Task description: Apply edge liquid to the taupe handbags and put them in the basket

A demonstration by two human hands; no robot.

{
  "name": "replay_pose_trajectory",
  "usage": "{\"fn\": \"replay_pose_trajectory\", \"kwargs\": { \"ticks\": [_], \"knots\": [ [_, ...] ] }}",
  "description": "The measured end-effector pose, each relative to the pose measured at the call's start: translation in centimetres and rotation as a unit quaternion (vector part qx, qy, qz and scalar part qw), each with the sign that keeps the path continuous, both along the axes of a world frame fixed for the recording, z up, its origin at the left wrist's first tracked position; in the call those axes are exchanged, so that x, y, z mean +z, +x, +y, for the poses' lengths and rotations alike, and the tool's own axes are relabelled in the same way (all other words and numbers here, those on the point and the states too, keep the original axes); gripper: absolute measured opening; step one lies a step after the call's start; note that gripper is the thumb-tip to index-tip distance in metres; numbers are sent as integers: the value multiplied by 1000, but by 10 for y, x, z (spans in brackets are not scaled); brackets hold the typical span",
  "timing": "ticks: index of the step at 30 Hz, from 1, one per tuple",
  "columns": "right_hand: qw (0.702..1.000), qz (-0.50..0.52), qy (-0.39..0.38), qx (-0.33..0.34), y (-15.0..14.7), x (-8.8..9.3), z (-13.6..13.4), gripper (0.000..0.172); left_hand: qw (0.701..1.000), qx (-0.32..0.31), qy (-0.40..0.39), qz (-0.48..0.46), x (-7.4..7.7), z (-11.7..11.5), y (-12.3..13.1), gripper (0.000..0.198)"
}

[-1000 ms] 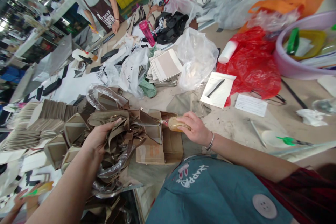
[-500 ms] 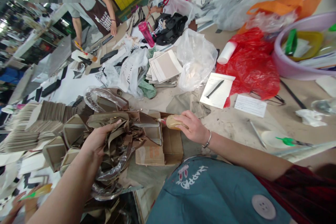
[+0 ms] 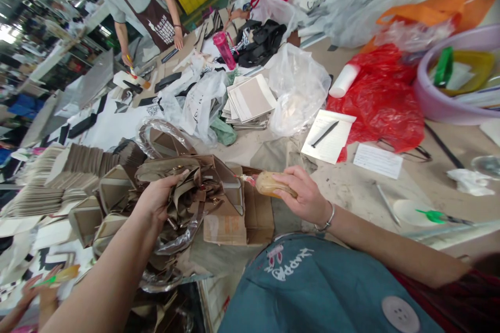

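My left grip (image 3: 158, 200) clasps the brown bag (image 3: 231, 184) among its bunched straps (image 3: 198, 187), seemingly to steady it by the cardboard box (image 3: 260, 218), while my right grip (image 3: 307, 193) wraps the squeeze bottle (image 3: 269, 183), nozzle (image 3: 250, 180) aimed at the bag's edge.

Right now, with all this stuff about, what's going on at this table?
A person works with both hands. The left hand holds a brown bag; the right hand grips a squeeze bottle, its tip close to the bag's end, beside a cardboard box. Whether it touches, I can't tell.
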State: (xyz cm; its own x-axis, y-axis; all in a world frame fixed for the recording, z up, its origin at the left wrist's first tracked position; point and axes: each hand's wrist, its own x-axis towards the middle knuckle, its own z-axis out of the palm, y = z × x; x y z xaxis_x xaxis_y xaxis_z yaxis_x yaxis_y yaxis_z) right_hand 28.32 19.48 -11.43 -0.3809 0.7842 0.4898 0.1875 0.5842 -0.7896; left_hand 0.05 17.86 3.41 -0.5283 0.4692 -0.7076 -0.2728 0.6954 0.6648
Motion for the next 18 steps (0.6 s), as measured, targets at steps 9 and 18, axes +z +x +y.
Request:
{"fn": "replay_pose_trajectory", "kwargs": {
  "ticks": [9,18],
  "knots": [
    [998,-20,-17,50,-17,-33,4,30,1000,-5,2,-8,-3,0,-2,12],
    [996,-34,-13,83,-16,-26,14,30,1000,-1,8,-2,-3,3,2,11]
  ]
}}
